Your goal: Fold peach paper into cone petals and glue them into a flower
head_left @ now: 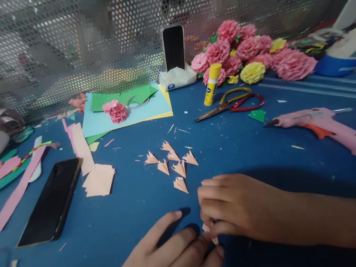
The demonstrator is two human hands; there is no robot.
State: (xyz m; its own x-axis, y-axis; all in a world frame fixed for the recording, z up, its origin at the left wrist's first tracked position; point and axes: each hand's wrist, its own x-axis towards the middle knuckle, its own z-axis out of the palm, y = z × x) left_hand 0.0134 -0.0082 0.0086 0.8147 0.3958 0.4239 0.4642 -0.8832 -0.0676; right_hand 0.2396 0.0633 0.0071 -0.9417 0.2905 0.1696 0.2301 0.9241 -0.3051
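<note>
Paper piece (215, 241) (peach, mostly hidden), pinched between left hand (178, 257) and right hand (235, 209), lies nearer the viewer than the folded-paper cluster (179, 169); pink glue gun (338, 126), right of that cluster.

Shows pale peach on folded paper pieces (179, 169) and paper stack (100, 180); deep blue across the table (135, 206); pink and yellow on flowers (248, 48); red and yellow on scissor handles (244, 108); pink on glue gun (332, 125); dotted perforations over grey panel (137, 33).
</note>
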